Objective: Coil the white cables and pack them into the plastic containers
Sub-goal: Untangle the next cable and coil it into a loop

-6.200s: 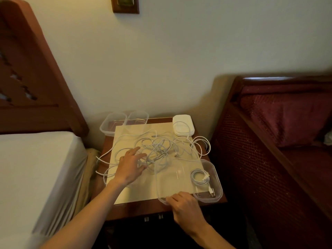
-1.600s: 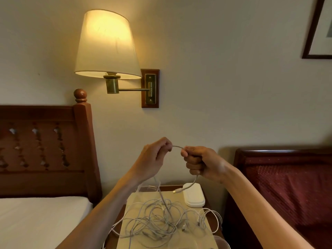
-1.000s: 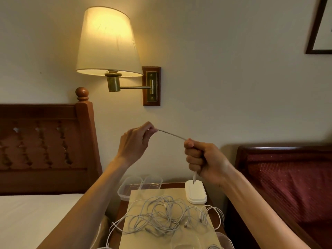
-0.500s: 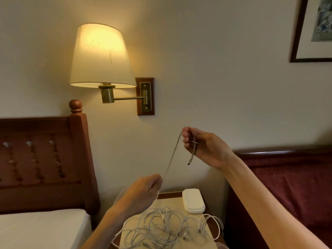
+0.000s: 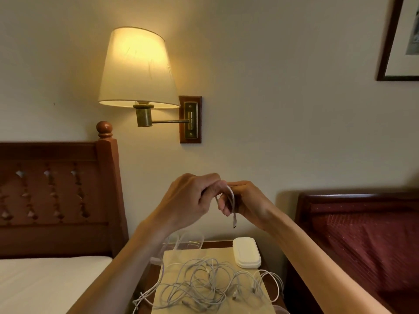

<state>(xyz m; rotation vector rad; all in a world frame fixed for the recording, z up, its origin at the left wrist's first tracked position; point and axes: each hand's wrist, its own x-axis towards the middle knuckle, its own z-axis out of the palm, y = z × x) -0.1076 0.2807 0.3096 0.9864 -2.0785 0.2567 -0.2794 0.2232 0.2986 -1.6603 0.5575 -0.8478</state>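
I hold one white cable (image 5: 231,198) up in front of the wall, above the nightstand. My right hand (image 5: 247,201) grips a short loop of it, and its plug end hangs down below the fingers. My left hand (image 5: 192,200) pinches the same cable right beside the right hand. A tangle of white cables (image 5: 204,288) lies on a pale sheet on the nightstand (image 5: 217,244). Clear plastic containers (image 5: 188,242) stand at the nightstand's back left, partly behind my left forearm.
A white closed case (image 5: 246,255) sits at the nightstand's back right. A lit wall lamp (image 5: 138,71) hangs above. A bed with a wooden headboard (image 5: 56,196) is on the left, a dark red upholstered seat (image 5: 362,241) on the right.
My left hand has risen from near the cable pile to meet my right hand, bringing the cable up into a loop. The right hand has dropped slightly.
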